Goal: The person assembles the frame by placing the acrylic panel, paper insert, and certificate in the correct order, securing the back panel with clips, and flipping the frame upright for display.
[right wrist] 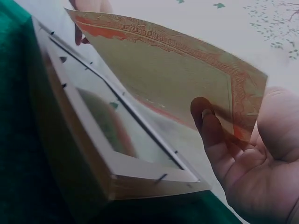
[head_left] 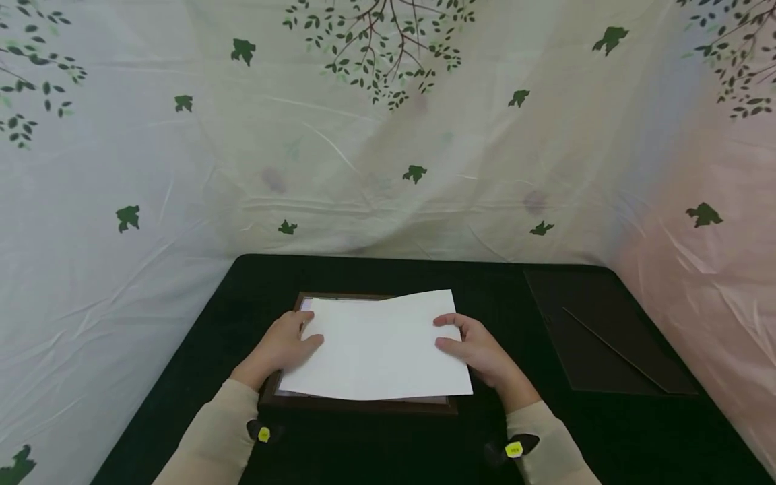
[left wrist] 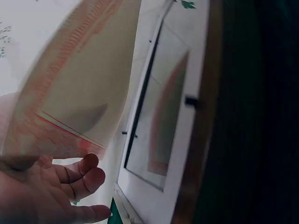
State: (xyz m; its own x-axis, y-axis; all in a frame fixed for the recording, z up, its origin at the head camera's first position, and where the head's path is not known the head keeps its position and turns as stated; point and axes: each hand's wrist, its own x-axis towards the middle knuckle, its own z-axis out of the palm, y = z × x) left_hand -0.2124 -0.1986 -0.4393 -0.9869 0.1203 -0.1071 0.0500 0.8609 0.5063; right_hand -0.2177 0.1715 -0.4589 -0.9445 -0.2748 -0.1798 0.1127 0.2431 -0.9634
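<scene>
Both hands hold a sheet of paper (head_left: 382, 350) by its two short sides, its plain white face up. In the wrist views its underside (left wrist: 88, 65) shows a red-orange ornamental border, like a certificate. Below it lies a brown picture frame (head_left: 358, 404), with a white inner border, small dark tabs and a reflective pane (right wrist: 100, 116). My left hand (head_left: 291, 343) grips the left edge, thumb on top and fingers under. The right hand (head_left: 475, 347) pinches the right edge. The sheet bows slightly above the frame and covers most of it in the head view.
A dark flat board (head_left: 600, 323) with a thin strip (head_left: 615, 350) across it lies at the table's right. The table (head_left: 376, 444) has a dark green cover. Behind and beside it hangs white cloth (head_left: 339, 168) with leaf prints.
</scene>
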